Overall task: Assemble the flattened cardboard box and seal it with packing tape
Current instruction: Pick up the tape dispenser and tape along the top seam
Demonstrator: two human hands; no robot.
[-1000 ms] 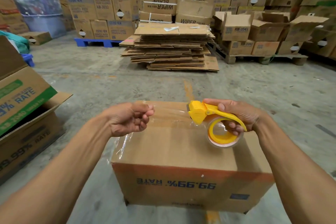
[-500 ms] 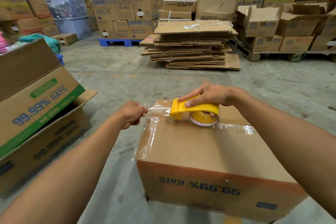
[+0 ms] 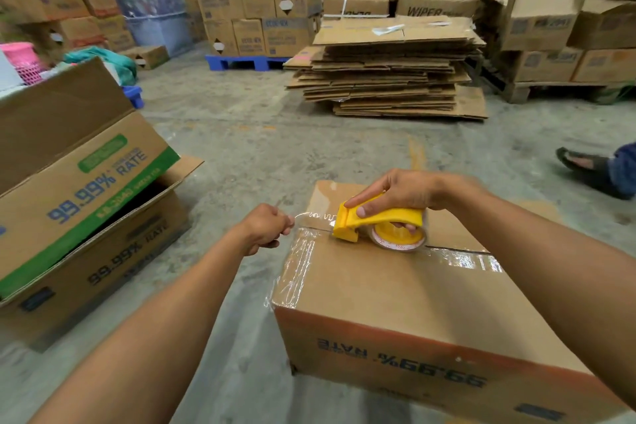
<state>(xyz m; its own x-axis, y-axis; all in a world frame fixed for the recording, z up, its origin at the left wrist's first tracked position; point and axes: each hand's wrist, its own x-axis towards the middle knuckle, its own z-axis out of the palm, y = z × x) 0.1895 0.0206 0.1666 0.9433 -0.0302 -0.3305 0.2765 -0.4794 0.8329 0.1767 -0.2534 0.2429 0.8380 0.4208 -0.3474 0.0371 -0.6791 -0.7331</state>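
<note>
— Hands?
— Right hand (image 3: 409,193) is gripping the yellow tape dispenser (image 3: 378,224) atop the cardboard box (image 3: 395,289); left hand (image 3: 266,227) fingers are pinching the tape end (image 3: 311,216).
— Box?
— Sitting closed on the floor (image 3: 275,148).

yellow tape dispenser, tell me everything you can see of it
The yellow tape dispenser looks like moulded plastic, with a curved handle on top, a wedge-shaped cutter end at its left and a roll of clear tape on a yellow hub beneath. It sits on the top of the cardboard box, over the flap seam. The right hand grips the handle, and the left hand pinches a clear strip pulled from it.
</note>
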